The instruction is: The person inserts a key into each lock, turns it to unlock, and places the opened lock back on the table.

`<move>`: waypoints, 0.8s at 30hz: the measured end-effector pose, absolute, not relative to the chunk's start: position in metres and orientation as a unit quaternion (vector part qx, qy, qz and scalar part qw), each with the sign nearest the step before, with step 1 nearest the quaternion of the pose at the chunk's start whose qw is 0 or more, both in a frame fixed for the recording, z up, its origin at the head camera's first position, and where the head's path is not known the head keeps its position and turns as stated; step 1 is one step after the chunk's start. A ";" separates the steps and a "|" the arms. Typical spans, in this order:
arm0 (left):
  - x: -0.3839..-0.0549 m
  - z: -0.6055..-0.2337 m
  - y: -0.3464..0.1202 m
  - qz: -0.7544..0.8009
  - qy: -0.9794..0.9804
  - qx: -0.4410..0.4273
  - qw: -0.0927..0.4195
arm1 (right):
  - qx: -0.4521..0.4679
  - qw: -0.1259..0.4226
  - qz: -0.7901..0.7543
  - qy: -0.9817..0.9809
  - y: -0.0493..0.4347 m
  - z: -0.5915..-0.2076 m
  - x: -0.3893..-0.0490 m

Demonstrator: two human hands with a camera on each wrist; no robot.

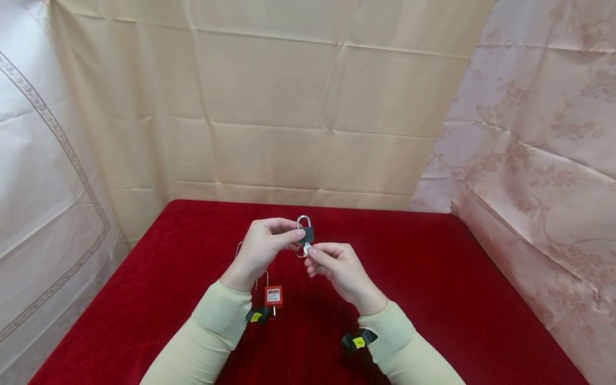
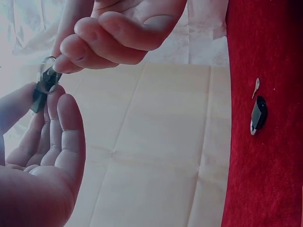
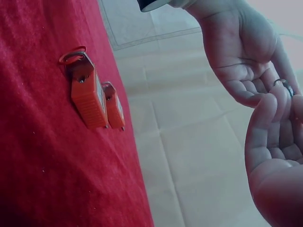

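Held up above the red cloth is a dark padlock point(image 1: 308, 235) with a silver shackle. My left hand point(image 1: 263, 243) grips its body between thumb and fingers. Below it, my right hand point(image 1: 339, 267) pinches a silver key point(image 1: 307, 248) with a ring, right against the padlock's underside. How deep the key sits cannot be made out. In the left wrist view the padlock point(image 2: 39, 99) is partly covered by fingers. The right wrist view shows the key ring point(image 3: 283, 84) between the hands, but the key itself is hidden by fingers.
A red padlock point(image 1: 273, 295) lies on the cloth-covered table point(image 1: 433, 299) beside my left wrist. Two red padlocks, a larger point(image 3: 88, 101) and a smaller point(image 3: 115, 109), appear in the right wrist view. Another dark padlock point(image 2: 258, 113) lies near a loose key point(image 2: 256, 87).
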State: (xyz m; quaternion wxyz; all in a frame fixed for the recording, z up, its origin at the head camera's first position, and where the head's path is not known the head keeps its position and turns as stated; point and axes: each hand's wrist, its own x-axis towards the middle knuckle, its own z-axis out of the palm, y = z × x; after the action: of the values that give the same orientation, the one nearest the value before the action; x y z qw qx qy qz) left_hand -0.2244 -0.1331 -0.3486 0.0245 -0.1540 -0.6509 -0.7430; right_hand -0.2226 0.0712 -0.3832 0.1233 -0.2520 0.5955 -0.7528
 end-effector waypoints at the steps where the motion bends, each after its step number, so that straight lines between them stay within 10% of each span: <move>1: -0.225 -0.349 -0.132 -0.747 -0.646 -0.155 0.024 | -0.254 0.128 -0.757 0.588 0.071 -0.384 -0.223; 24: -0.226 -0.355 -0.122 -0.794 -0.583 -0.175 -0.012 | -0.267 0.244 -0.836 0.412 0.073 -0.394 -0.225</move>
State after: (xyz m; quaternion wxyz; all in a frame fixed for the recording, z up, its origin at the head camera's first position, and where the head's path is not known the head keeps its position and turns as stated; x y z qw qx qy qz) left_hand -0.2259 -0.1219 -0.3552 -0.0120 -0.1748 -0.5825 -0.7937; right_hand -0.2251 0.0729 -0.3939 0.2435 -0.2674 0.4119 -0.8364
